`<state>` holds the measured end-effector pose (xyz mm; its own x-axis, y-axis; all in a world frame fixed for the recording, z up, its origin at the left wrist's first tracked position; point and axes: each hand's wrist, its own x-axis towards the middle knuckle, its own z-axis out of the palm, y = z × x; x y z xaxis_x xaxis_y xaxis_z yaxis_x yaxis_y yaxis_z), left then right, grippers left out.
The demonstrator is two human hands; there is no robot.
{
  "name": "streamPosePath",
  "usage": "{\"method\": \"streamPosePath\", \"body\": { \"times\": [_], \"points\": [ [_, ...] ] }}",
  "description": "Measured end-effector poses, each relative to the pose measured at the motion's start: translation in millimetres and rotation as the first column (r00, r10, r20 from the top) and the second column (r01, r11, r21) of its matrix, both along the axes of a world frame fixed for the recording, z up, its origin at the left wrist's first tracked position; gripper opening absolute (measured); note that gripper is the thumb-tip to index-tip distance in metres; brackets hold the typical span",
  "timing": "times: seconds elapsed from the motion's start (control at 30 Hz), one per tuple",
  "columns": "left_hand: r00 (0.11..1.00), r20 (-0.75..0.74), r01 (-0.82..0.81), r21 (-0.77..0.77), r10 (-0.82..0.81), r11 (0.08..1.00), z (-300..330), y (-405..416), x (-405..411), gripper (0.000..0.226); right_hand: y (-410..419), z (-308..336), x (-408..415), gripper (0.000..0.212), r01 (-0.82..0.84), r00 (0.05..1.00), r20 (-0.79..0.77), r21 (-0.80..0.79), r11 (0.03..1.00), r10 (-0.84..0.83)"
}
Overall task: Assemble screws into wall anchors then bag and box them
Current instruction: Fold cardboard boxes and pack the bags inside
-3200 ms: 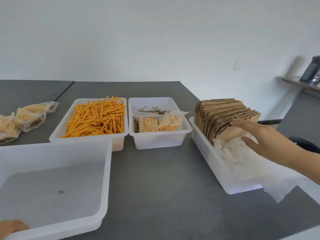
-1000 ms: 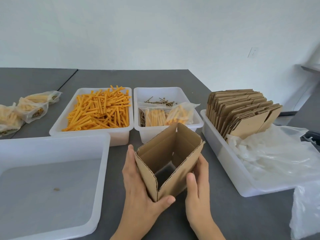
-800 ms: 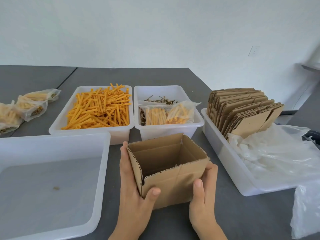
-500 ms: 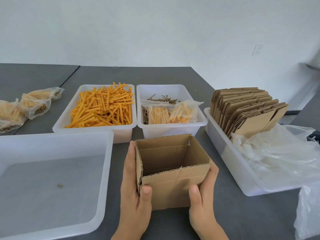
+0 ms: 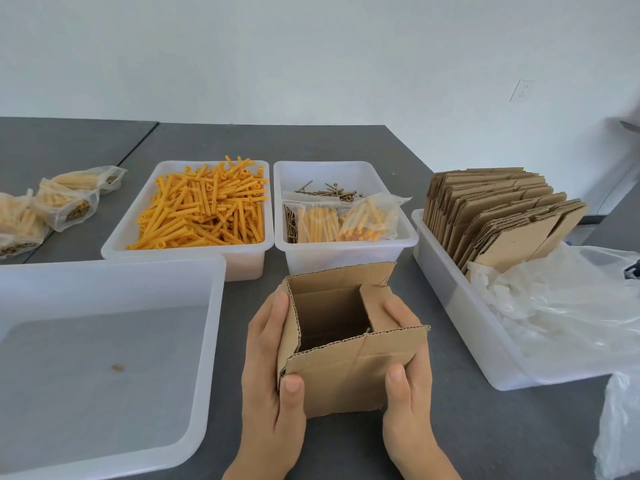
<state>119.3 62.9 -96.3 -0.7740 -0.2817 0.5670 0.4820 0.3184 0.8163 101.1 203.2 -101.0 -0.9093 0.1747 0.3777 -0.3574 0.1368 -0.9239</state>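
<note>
Head view: on a grey table [image 5: 346,147], the left hand [image 5: 268,368] and right hand [image 5: 408,375] grip an open-topped cardboard box [image 5: 349,368] from either side, thumbs pressed on its near wall, right fingers curled over a folded-in side flap. Just behind it stand a tub of orange wall anchors [image 5: 201,209] and a tub of loose screws [image 5: 329,192] holding two filled bags [image 5: 346,221] (these lie over the screws). A large clear bin [image 5: 214,306] sits at left, flattened cartons [image 5: 502,213] and crumpled plastic bags [image 5: 554,306] share a tray at right, and more filled bags [image 5: 65,202] lie far left.
</note>
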Motion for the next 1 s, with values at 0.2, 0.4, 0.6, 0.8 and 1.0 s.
{"method": "streamPosePath", "body": {
  "times": [0.2,0.4,0.6,0.8,1.0],
  "points": [
    [1.000,-0.009,0.002,0.008,-0.001,1.000,-3.3,-0.4,-0.5,0.063,-0.4,4.8,-4.4,0.052,-0.002,0.992,-0.129,0.006,1.000,0.003],
    [0.995,-0.096,0.009,-0.028,-0.012,1.000,-0.5,-0.6,-0.1,0.054,-0.5,5.2,-12.0,0.051,-0.013,0.989,-0.149,-0.005,1.000,0.012],
    [0.992,-0.119,-0.036,-0.058,0.028,0.998,-2.3,-1.3,-1.3,0.049,1.2,2.8,-18.0,0.061,-0.041,0.997,-0.066,-0.017,0.999,0.040],
    [0.995,-0.102,-0.002,-0.021,0.000,1.000,-0.4,-2.7,-0.1,0.049,6.2,6.7,-21.6,0.075,-0.130,0.991,0.013,0.031,0.991,0.130],
    [0.997,-0.069,-0.037,-0.003,0.036,0.999,3.7,-2.6,0.2,0.049,5.5,13.4,-20.7,0.074,-0.135,0.990,-0.030,0.105,0.985,0.139]
  ]
}}
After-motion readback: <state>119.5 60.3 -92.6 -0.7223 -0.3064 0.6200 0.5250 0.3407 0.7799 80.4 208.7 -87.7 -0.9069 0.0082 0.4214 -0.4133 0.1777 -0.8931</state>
